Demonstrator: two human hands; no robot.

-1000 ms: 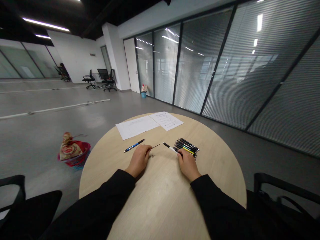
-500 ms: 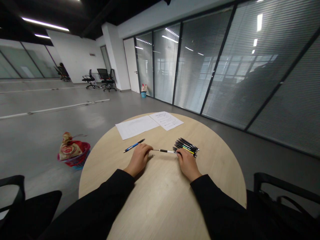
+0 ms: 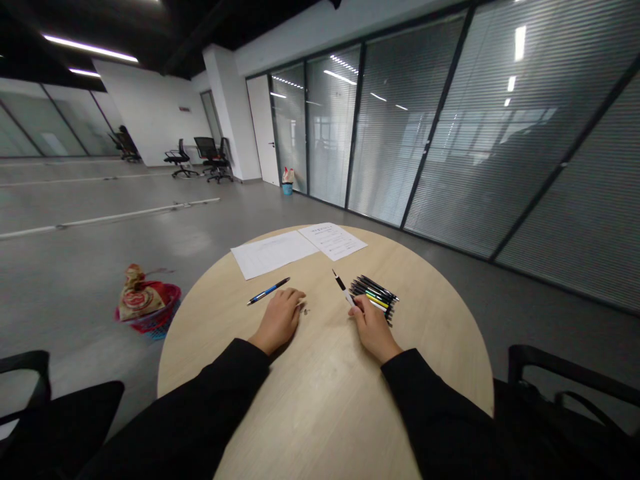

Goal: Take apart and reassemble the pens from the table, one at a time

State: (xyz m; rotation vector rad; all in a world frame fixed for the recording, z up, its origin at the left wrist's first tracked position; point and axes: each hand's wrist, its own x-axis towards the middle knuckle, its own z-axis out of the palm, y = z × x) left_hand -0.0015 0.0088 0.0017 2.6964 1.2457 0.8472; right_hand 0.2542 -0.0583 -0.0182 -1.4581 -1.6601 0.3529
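Swung up from lying level between the hands, the white pen (image 3: pixel 342 285) now slants away from the body, black end foremost, and the thin rod that bridged the gap from the left fingertips no longer shows on its own; a slim point juts from the pen's black end. One pen is held, by the right hand (image 3: pixel 374 325), its fingers closed around the rear part, probably so that the front stays free. Near the middle of the table (image 3: pixel 320 400), the left hand (image 3: pixel 280 317) rests palm down with fingers loosely bent; whether anything is under them I cannot tell. Just beside those fingertips lie some small bits (image 3: pixel 306 311), perhaps two (too tiny to count surely), seemingly kept close for easy picking. One blue pen (image 3: pixel 269 291) lies alone beyond the left hand. Several pens lie side by side in one pile (image 3: pixel 376 291) just beyond the right hand, likely grouped to stay within reach; they overlap too much to count, though one is yellow. Two sheets of paper (image 3: pixel 275 253) lie at the far edge, presumably out of the arms' way.
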